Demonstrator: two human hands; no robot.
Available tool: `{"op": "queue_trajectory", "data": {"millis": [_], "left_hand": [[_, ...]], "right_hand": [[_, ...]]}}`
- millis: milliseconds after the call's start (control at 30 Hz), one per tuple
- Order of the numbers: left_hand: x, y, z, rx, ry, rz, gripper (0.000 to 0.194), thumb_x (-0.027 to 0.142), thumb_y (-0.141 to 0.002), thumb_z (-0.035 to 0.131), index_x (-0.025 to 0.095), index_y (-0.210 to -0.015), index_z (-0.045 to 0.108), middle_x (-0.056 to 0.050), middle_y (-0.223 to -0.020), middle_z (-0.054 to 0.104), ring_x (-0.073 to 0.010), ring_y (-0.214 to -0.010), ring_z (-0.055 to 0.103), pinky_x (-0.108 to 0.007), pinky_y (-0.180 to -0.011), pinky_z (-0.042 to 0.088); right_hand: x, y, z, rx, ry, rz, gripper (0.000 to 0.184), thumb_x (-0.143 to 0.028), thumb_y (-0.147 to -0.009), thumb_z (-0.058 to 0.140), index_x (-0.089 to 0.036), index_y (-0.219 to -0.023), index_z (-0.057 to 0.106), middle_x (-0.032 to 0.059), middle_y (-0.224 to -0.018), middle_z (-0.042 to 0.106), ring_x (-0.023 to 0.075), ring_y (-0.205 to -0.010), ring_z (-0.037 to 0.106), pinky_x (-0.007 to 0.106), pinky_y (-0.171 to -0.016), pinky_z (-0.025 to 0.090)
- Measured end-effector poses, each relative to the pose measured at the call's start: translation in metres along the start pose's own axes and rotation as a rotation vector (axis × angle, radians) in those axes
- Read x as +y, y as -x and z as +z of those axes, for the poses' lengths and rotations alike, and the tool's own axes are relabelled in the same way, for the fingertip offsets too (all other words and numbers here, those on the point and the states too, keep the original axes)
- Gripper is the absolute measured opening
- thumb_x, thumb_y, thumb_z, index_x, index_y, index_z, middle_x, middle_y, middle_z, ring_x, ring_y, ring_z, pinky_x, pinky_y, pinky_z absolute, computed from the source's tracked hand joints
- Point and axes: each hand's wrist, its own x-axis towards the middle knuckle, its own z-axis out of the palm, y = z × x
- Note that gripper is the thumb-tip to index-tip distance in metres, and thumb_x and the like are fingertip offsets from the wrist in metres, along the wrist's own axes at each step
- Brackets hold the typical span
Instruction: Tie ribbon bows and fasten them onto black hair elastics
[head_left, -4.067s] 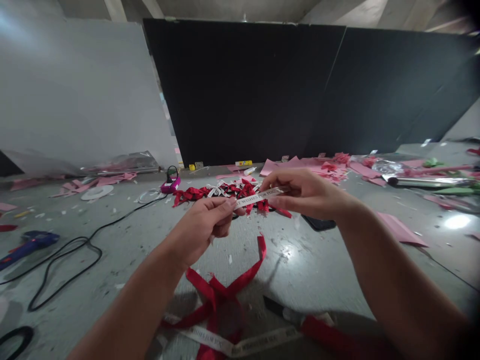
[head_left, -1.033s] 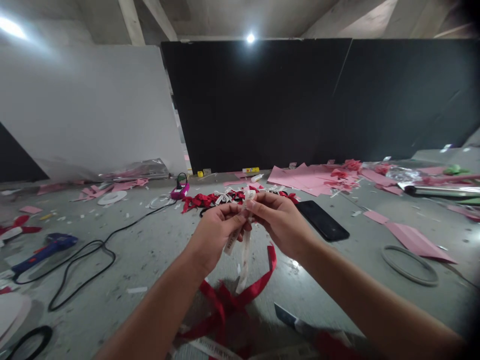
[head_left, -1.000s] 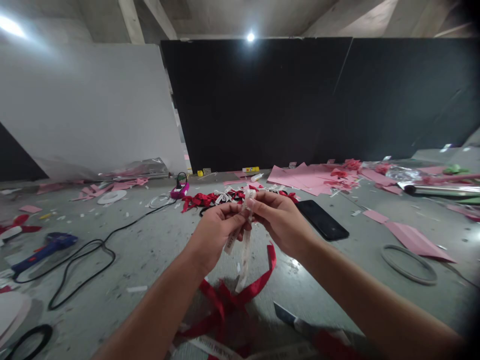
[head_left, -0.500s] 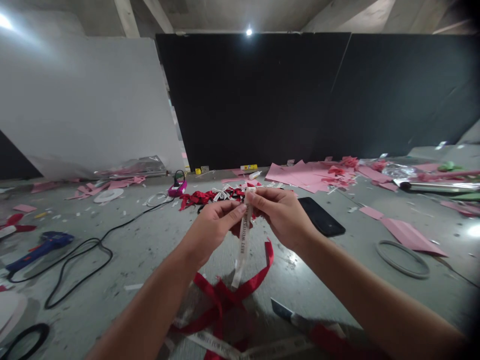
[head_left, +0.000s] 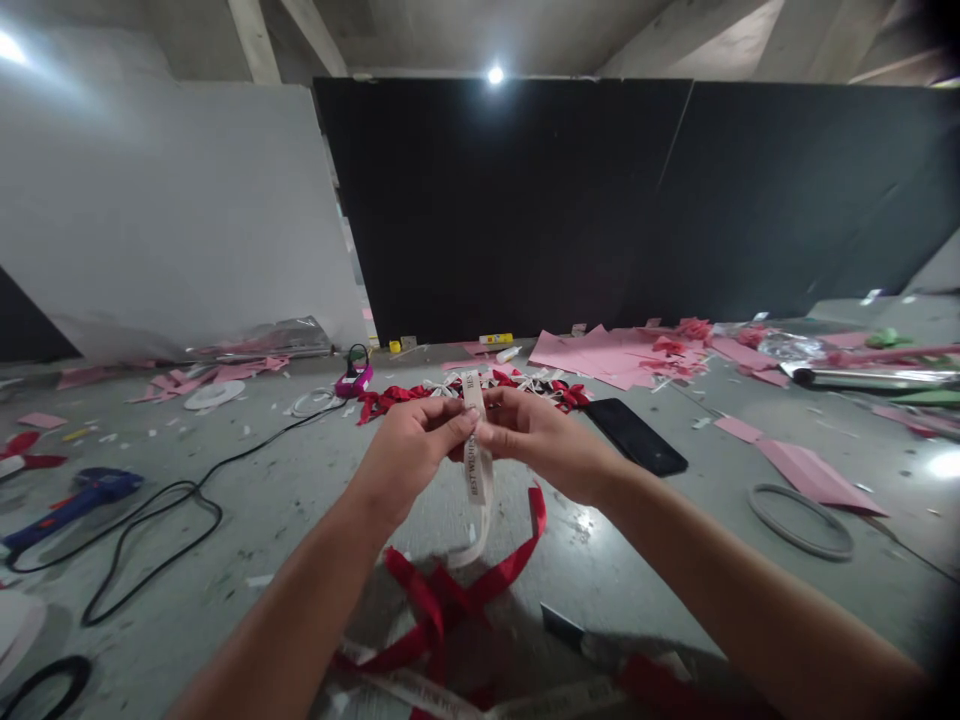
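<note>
- Facing a black panel [head_left: 502,200] over a grey surface [head_left: 285,500].
- Pinching a white ribbon [head_left: 474,475] in the left hand [head_left: 409,450], between closed thumb and fingers.
- Pinching it likewise in the right hand [head_left: 536,437], just beside.
- With red and white bows [head_left: 390,402] beyond, red strips [head_left: 502,577] nearer.
- With a phone [head_left: 637,437] near the right hand.
- Holding the ribbon nearly upright above the surface, with tail hanging.

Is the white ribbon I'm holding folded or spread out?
Folded: the ribbon hangs doubled, a printed length in front of a longer, curling one.
</note>
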Motion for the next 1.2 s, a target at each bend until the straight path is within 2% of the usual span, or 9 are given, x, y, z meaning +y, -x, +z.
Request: {"op": "queue_trajectory", "data": {"millis": [233,367,433,533,667,767,900,1100,1200], "left_hand": [[0.001,-0.003,-0.014,0.117,-0.378,0.150,0.023,0.035,-0.080,0.065,0.013,-0.079,0.068,-0.003,-0.074,0.065,-0.0159,-0.071,0.057,-0.026,-0.066,0.044],[0.003,-0.002,-0.015,0.167,-0.580,0.196,0.026,0.038,-0.083,0.059,0.014,-0.073,0.065,0.000,-0.067,0.061,-0.0134,-0.063,0.051,-0.024,-0.060,0.037],[0.004,-0.001,-0.014,0.198,-0.619,0.193,0.028,0.038,-0.085,0.056,0.015,-0.074,0.065,0.000,-0.066,0.062,-0.0131,-0.061,0.050,-0.024,-0.058,0.036],[0.004,0.001,-0.013,0.269,-0.755,0.188,0.031,0.039,-0.087,0.052,0.015,-0.073,0.064,0.000,-0.062,0.061,-0.0128,-0.057,0.049,-0.024,-0.056,0.032],[0.004,0.001,-0.012,0.323,-0.989,0.224,0.030,0.036,-0.088,0.051,0.015,-0.075,0.069,-0.003,-0.060,0.062,-0.0141,-0.055,0.049,-0.026,-0.056,0.027],[0.004,0.002,-0.010,0.260,-1.052,0.243,0.026,0.029,-0.087,0.051,0.016,-0.078,0.072,-0.006,-0.068,0.067,-0.0162,-0.060,0.053,-0.027,-0.058,0.027],[0.002,0.005,-0.006,0.064,-0.965,0.209,0.024,0.024,-0.082,0.053,0.017,-0.066,0.069,-0.002,-0.057,0.062,-0.0141,-0.053,0.048,-0.027,-0.054,0.027],[0.002,0.011,0.005,-0.365,-0.557,0.020,0.016,0.015,-0.075,0.055,0.017,-0.064,0.067,-0.002,-0.063,0.068,-0.0151,-0.057,0.059,-0.024,-0.054,0.039],[0.006,0.012,0.006,-0.417,-0.407,-0.044,0.015,0.016,-0.076,0.058,0.018,-0.068,0.071,-0.003,-0.066,0.070,-0.0162,-0.061,0.064,-0.026,-0.059,0.045]], "right_hand": [[0.004,-0.002,-0.002,0.050,0.056,0.133,0.015,-0.023,-0.080,0.067,-0.014,-0.091,0.068,0.0009,-0.075,0.060,0.0065,-0.053,0.046,0.023,-0.052,0.041],[0.004,-0.001,-0.002,0.089,0.029,0.175,0.016,-0.030,-0.084,0.065,-0.017,-0.093,0.068,-0.0062,-0.057,0.040,0.0056,-0.045,0.030,0.021,-0.041,0.024],[0.003,0.001,-0.002,0.094,0.159,0.131,0.023,-0.037,-0.086,0.063,-0.017,-0.096,0.068,-0.0067,-0.053,0.036,0.0062,-0.044,0.028,0.022,-0.040,0.019],[-0.002,0.003,-0.003,0.099,0.430,0.001,0.025,-0.039,-0.086,0.064,-0.017,-0.096,0.071,-0.0034,-0.057,0.046,0.0072,-0.047,0.032,0.024,-0.042,0.021],[-0.016,0.012,-0.008,0.001,0.624,-0.013,0.022,-0.034,-0.083,0.067,-0.016,-0.070,0.068,-0.0020,-0.055,0.048,0.0072,-0.048,0.034,0.023,-0.042,0.021],[-0.028,0.018,-0.012,-0.056,0.663,0.059,0.032,-0.036,-0.084,0.065,-0.016,-0.060,0.061,-0.0026,-0.050,0.047,0.0058,-0.042,0.032,0.022,-0.037,0.021],[-0.034,0.020,-0.012,-0.067,0.403,0.040,0.034,-0.043,-0.090,0.056,-0.015,-0.076,0.069,0.0047,-0.070,0.065,0.0081,-0.047,0.049,0.021,-0.039,0.035],[-0.022,0.011,-0.016,-0.102,0.213,-0.157,0.031,-0.039,-0.094,0.051,-0.018,-0.102,0.074,0.0066,-0.088,0.069,0.0165,-0.084,0.063,0.030,-0.074,0.051],[-0.019,0.008,-0.024,-0.137,0.199,-0.149,0.033,-0.034,-0.094,0.046,-0.018,-0.105,0.073,0.0091,-0.104,0.069,0.0216,-0.098,0.062,0.034,-0.079,0.052]]}}
